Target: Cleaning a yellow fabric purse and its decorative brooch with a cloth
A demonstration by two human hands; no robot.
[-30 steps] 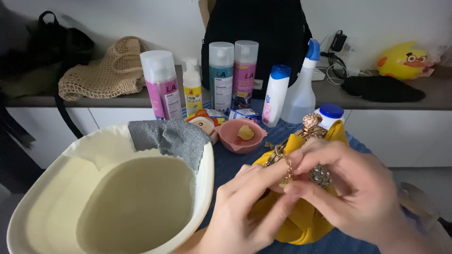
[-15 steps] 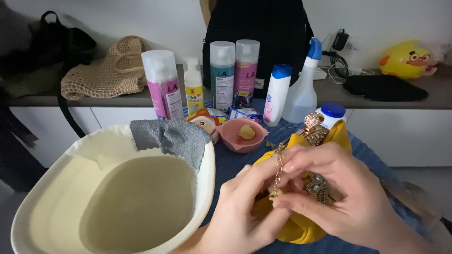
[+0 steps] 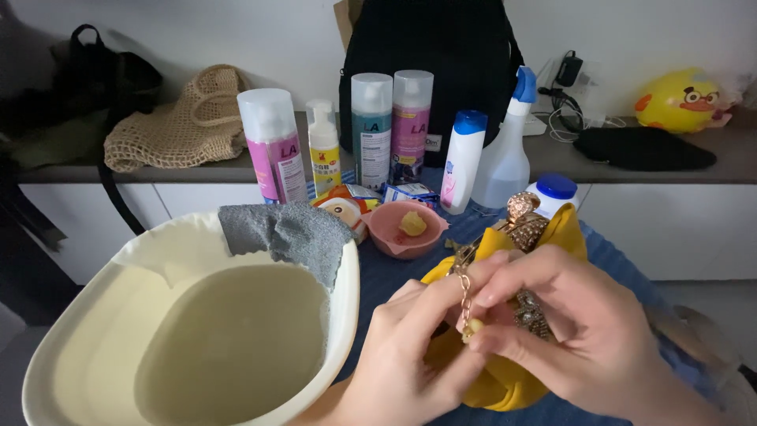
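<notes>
My left hand (image 3: 410, 347) and my right hand (image 3: 576, 331) meet over a yellow handbag (image 3: 493, 386) on a blue striped cloth (image 3: 394, 276). Between the fingertips of both hands hangs a thin gold chain (image 3: 465, 296) with a small pale bead at its end. A jewelled gold clasp (image 3: 524, 217) stands up from the top of the bag, just beyond my right hand. The bag's lower part is hidden under my hands.
A large cream basin (image 3: 118, 315) of cloudy water sits at the left with a grey cloth (image 3: 288, 233) over its rim. Behind are a pink bowl (image 3: 406, 233), several bottles (image 3: 272, 146), a spray bottle (image 3: 509, 154) and a black backpack (image 3: 430, 47).
My hands have shifted slightly to the right on the bag, and the chain now hangs straight down between my fingertips.
</notes>
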